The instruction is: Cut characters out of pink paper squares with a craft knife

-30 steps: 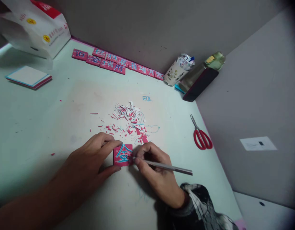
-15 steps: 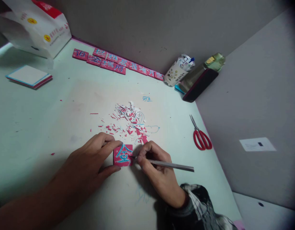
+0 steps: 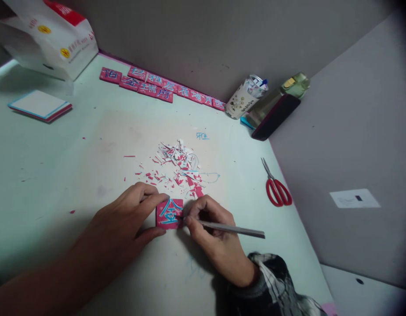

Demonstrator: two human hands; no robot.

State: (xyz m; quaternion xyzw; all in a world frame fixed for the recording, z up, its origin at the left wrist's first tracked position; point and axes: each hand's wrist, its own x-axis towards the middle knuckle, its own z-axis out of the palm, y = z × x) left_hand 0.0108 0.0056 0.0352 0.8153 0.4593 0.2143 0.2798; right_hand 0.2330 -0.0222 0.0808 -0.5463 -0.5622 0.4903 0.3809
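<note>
A left hand (image 3: 124,219) pins a red tile (image 3: 169,213) flat on the tabletop (image 3: 58,166), forefinger laid along the tile's far edge and thumb pressed at its near corner, the fingers (image 3: 153,198) spread about it. The tile bears a blue carved character and lies between the two hands. The right hand (image 3: 212,232), just beside the tile, has its fingers pressed together in a pinch on a thin metal knife (image 3: 229,229), the tip touching the tile's right edge and the handle running out past the knuckles to the right. Just beyond the fingers lies a heap of red and white scraps (image 3: 179,169). Farther off to the right of the knife hand, red scissors (image 3: 277,188) rest near the wall. Well beyond the fingers, a row of finished red tiles (image 3: 157,85) lines the back edge, with a paper cup (image 3: 244,97) and a dark phone (image 3: 275,116) at the corner. Far to the left sit a stack of sheets (image 3: 40,105) and a white bag (image 3: 54,35).
</note>
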